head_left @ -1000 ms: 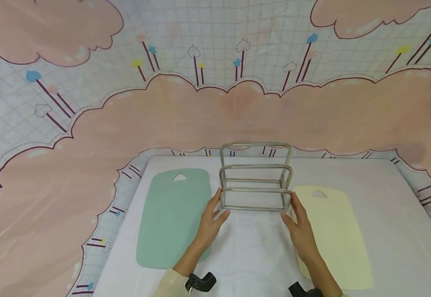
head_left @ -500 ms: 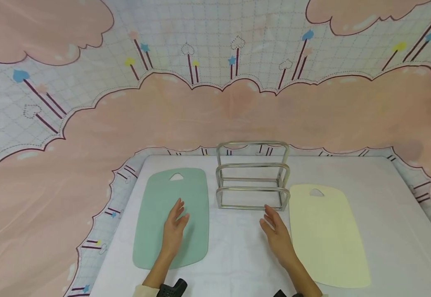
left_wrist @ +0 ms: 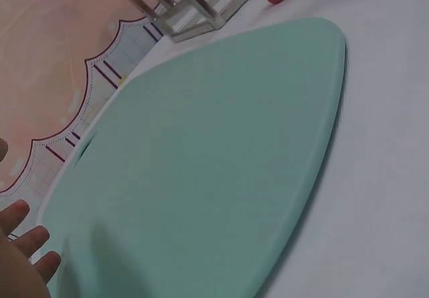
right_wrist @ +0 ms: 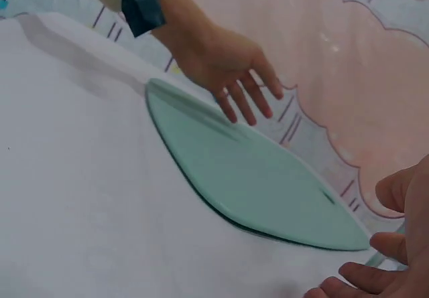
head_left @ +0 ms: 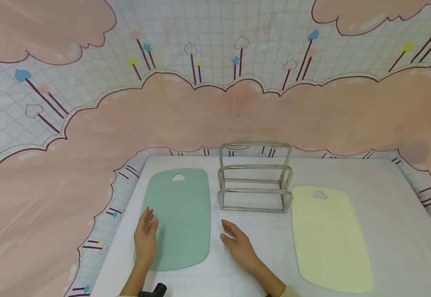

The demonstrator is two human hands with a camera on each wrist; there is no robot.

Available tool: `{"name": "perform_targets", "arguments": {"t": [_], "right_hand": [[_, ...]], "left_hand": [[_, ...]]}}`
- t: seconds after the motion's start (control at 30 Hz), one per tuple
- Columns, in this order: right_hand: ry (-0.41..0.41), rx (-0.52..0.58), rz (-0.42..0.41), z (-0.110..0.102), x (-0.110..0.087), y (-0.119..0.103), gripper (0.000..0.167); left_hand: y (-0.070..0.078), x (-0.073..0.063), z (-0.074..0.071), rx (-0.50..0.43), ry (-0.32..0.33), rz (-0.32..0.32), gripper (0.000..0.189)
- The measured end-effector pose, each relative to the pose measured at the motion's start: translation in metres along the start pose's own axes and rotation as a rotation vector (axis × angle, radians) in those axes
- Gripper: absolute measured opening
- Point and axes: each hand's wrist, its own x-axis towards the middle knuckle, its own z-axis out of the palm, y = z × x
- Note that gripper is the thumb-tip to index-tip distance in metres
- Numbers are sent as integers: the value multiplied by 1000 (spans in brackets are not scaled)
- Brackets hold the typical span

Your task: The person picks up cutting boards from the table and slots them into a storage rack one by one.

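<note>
A green cutting board (head_left: pixel 180 218) lies flat at the left of the white table, its triangular hole at the far end. Over its left edge hovers my left hand (head_left: pixel 145 241), fingers relaxed and holding nothing. My right hand (head_left: pixel 240 246) is in the air between the green board and the yellow cutting board (head_left: pixel 330 243), its fingers loosely bent around nothing. Beyond it a metal wire rack (head_left: pixel 254 192) stands upright, apart from both hands. In the right wrist view, the left hand (right_wrist: pixel 228 63) appears above the green board's far side.
White cloth covers the table (head_left: pixel 386 218), whose far edge lies just behind the rack. A patterned curtain (head_left: pixel 215 111) hangs behind and around the table. The yellow board lies flat to the right of the rack.
Both hands have let go of the rack's sides and drawn back toward the left. The left hand has crossed the green board to its left edge; the right hand has left the rack's front.
</note>
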Motion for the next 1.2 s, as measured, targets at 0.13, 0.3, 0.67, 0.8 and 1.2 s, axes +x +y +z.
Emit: {"name": "perform_targets", "arguments": {"t": [0.13,0.3,0.67,0.8,1.2], "right_hand": [[-2,24,-23,15,4,1,49],[-12,39,-21,27,8,1,51],[-14,136,14,38,18,-2,57],[-9,188,54,38,21,-4,58],[-71,352,136,34,25,-13,69]], "left_hand": [[-6,2,-7,51,0,-53,52],[-15,8,-13,106,49,-95,52],[-16,31,-26,110,51,-345,66],[-15,38,-27,152,-12,-400,67],[-13,50,-19,197,-12,-508,70]]}}
